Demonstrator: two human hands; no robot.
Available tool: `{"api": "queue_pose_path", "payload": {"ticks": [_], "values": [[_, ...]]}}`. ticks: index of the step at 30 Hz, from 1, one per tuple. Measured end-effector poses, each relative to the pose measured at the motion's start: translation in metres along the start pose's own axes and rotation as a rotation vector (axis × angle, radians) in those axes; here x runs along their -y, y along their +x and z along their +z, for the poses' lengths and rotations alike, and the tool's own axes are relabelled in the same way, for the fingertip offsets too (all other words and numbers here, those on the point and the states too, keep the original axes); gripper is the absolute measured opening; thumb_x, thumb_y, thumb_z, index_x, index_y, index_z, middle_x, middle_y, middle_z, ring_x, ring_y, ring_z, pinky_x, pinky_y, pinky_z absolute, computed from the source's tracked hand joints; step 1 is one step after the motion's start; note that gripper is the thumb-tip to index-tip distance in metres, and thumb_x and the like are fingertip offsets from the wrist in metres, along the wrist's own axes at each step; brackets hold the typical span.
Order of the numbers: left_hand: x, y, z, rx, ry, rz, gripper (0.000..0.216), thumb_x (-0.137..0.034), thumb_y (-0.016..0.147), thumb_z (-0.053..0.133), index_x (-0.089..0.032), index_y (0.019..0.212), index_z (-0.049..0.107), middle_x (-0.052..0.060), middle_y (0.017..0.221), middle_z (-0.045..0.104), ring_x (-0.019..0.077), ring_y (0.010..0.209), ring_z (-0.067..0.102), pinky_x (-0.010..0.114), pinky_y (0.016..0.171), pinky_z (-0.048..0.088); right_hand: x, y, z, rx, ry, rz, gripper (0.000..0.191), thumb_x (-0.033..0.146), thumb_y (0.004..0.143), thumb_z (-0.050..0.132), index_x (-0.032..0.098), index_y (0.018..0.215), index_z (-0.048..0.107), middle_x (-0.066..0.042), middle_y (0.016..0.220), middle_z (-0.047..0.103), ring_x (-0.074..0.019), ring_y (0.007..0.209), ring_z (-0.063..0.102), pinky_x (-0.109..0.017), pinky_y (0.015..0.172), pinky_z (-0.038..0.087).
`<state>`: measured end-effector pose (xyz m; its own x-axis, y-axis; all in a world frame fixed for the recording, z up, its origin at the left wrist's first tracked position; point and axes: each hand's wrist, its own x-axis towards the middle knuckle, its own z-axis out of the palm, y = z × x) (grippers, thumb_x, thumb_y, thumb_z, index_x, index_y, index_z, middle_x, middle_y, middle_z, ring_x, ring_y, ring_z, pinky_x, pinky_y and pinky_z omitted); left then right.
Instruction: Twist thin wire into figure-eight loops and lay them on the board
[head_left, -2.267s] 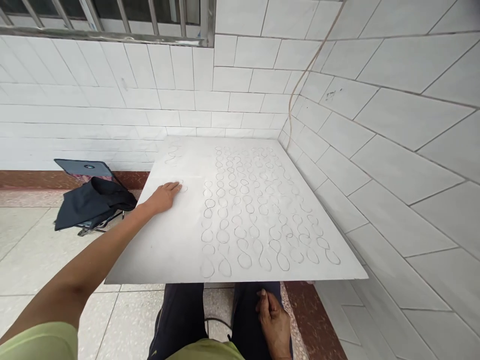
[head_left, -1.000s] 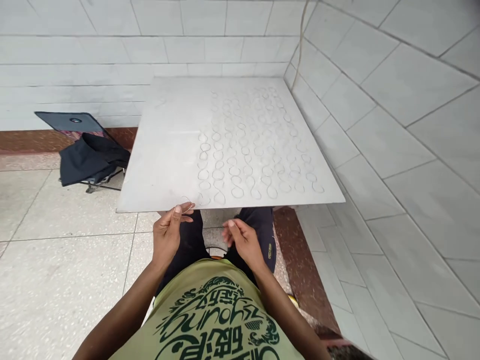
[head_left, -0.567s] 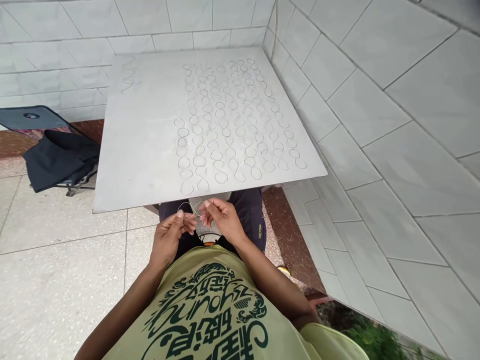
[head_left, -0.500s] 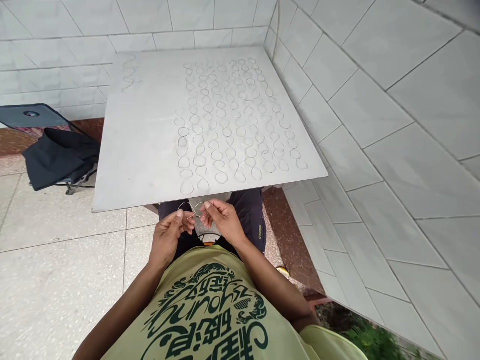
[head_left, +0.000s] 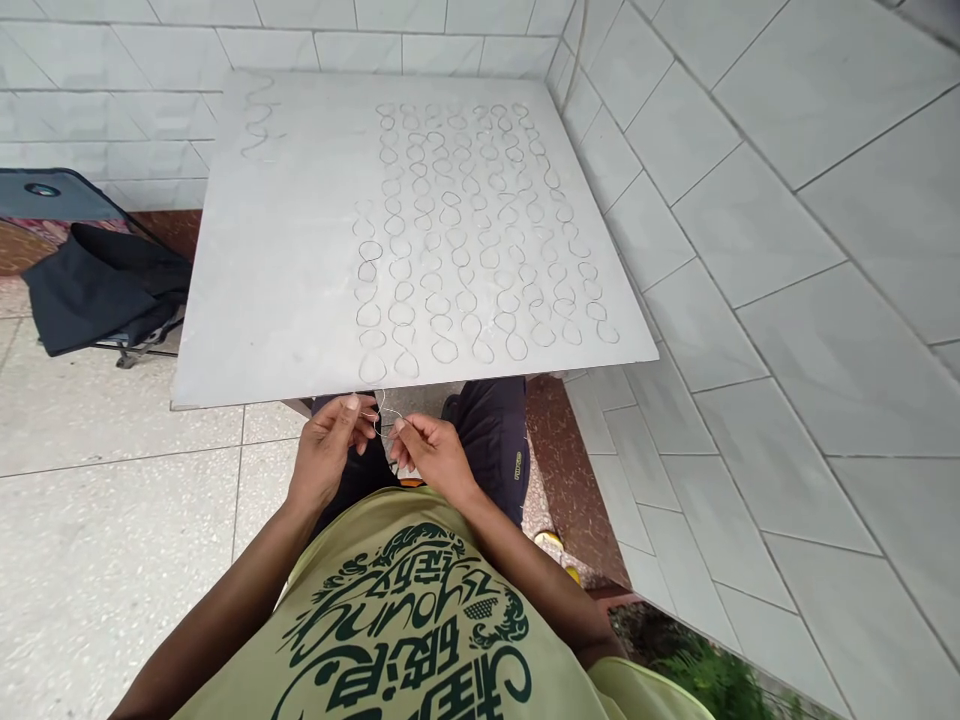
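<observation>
I hold a thin bent wire piece [head_left: 383, 418] between both hands, just below the near edge of a white board [head_left: 285, 270]. My left hand [head_left: 328, 455] pinches its left end and my right hand [head_left: 430, 455] pinches its right end, fingers closed on it. Several wire figure-eight shapes [head_left: 465, 230] lie in rows across the right part of the board. A few more wire shapes [head_left: 257, 125] lie at the board's far left corner.
The board rests over my lap, with tiled walls [head_left: 750, 200] right behind and to the right of it. A folding stool with dark cloth [head_left: 97, 285] stands on the floor at the left. The tiled floor [head_left: 97, 520] lies open to the left.
My left hand left the board's surface with a wire piece and came back to my lap. My right hand rose to take its other end. The view tilted downward.
</observation>
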<state>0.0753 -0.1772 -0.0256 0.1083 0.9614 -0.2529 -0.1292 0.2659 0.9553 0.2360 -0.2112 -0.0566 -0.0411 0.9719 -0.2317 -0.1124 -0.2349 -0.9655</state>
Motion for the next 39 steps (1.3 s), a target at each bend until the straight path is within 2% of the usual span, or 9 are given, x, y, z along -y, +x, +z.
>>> {"api": "queue_pose_path", "payload": {"ticks": [5, 9, 13, 18, 25, 29, 33, 37, 39], "values": [[0.003, -0.008, 0.002, 0.051, 0.110, -0.043, 0.027, -0.044, 0.086, 0.080, -0.018, 0.094, 0.078, 0.005, 0.084, 0.071, 0.0119, 0.065, 0.057, 0.022, 0.052, 0.041, -0.001, 0.001, 0.001, -0.009, -0.182, -0.057, 0.035, 0.043, 0.102, 0.052, 0.021, 0.078, 0.064, 0.001, 0.065, 0.068, -0.0122, 0.051, 0.059, -0.023, 0.052, 0.044], [0.003, -0.010, 0.004, 0.049, 0.174, -0.020, 0.024, -0.042, 0.086, 0.079, -0.019, 0.090, 0.079, 0.004, 0.079, 0.071, 0.0125, 0.063, 0.058, 0.023, 0.052, 0.044, 0.004, 0.001, -0.002, -0.132, -0.736, -0.312, 0.037, 0.035, 0.107, 0.047, 0.020, 0.078, 0.064, -0.003, 0.075, 0.072, -0.0149, 0.068, 0.065, -0.025, 0.066, 0.044], [0.007, -0.011, 0.004, 0.031, 0.280, 0.070, 0.021, -0.040, 0.089, 0.077, -0.020, 0.092, 0.080, 0.002, 0.076, 0.071, 0.0131, 0.062, 0.060, 0.026, 0.059, 0.050, 0.008, 0.003, -0.002, -0.179, -1.170, -0.423, 0.042, 0.036, 0.110, 0.044, 0.017, 0.080, 0.066, -0.009, 0.077, 0.073, -0.0172, 0.071, 0.065, -0.028, 0.066, 0.040], [0.016, -0.015, 0.002, 0.011, 0.377, 0.202, 0.019, -0.037, 0.093, 0.072, -0.022, 0.099, 0.080, 0.001, 0.082, 0.072, 0.0147, 0.068, 0.065, 0.027, 0.067, 0.053, 0.007, 0.007, -0.004, -0.095, -1.294, -0.486, 0.042, 0.034, 0.112, 0.041, 0.016, 0.083, 0.066, -0.010, 0.077, 0.072, -0.0188, 0.071, 0.064, -0.030, 0.065, 0.038], [0.013, -0.016, 0.003, 0.028, 0.345, 0.164, 0.019, -0.039, 0.091, 0.073, -0.023, 0.096, 0.081, 0.002, 0.078, 0.071, 0.0162, 0.067, 0.064, 0.028, 0.066, 0.053, 0.008, 0.009, -0.006, -0.001, -1.213, -0.459, 0.037, 0.029, 0.110, 0.039, 0.019, 0.086, 0.065, -0.014, 0.082, 0.072, -0.0219, 0.076, 0.063, -0.030, 0.068, 0.040], [0.011, -0.018, 0.006, 0.023, 0.316, 0.148, 0.018, -0.038, 0.089, 0.075, -0.022, 0.094, 0.082, 0.003, 0.080, 0.073, 0.0165, 0.067, 0.065, 0.028, 0.066, 0.053, 0.006, 0.010, -0.002, -0.042, -1.069, -0.392, 0.029, 0.027, 0.106, 0.045, 0.019, 0.083, 0.062, -0.012, 0.079, 0.071, -0.0206, 0.071, 0.062, -0.030, 0.066, 0.039], [0.010, -0.021, 0.007, -0.007, 0.314, 0.139, 0.018, -0.038, 0.089, 0.076, -0.022, 0.094, 0.082, 0.002, 0.080, 0.074, 0.0173, 0.069, 0.067, 0.029, 0.068, 0.055, 0.000, 0.013, 0.001, -0.157, -0.709, -0.244, 0.034, 0.029, 0.102, 0.050, 0.023, 0.069, 0.053, -0.003, 0.063, 0.064, -0.0163, 0.058, 0.059, -0.028, 0.061, 0.038], [0.010, -0.014, 0.003, -0.047, 0.243, 0.030, 0.023, -0.042, 0.087, 0.078, -0.020, 0.094, 0.080, 0.003, 0.080, 0.075, 0.0177, 0.068, 0.068, 0.032, 0.070, 0.058, -0.007, 0.018, 0.002, -0.097, -0.166, 0.042, 0.036, 0.037, 0.101, 0.045, 0.023, 0.070, 0.056, 0.002, 0.056, 0.062, -0.0129, 0.042, 0.055, -0.025, 0.047, 0.038], [0.010, -0.007, -0.002, -0.030, 0.178, -0.027, 0.027, -0.044, 0.084, 0.081, -0.019, 0.095, 0.080, 0.004, 0.082, 0.075, 0.0170, 0.069, 0.068, 0.031, 0.070, 0.058, -0.009, 0.019, 0.000, -0.063, -0.066, 0.089, 0.033, 0.040, 0.100, 0.047, 0.022, 0.075, 0.060, 0.003, 0.057, 0.065, -0.0125, 0.041, 0.056, -0.024, 0.044, 0.037]]}}
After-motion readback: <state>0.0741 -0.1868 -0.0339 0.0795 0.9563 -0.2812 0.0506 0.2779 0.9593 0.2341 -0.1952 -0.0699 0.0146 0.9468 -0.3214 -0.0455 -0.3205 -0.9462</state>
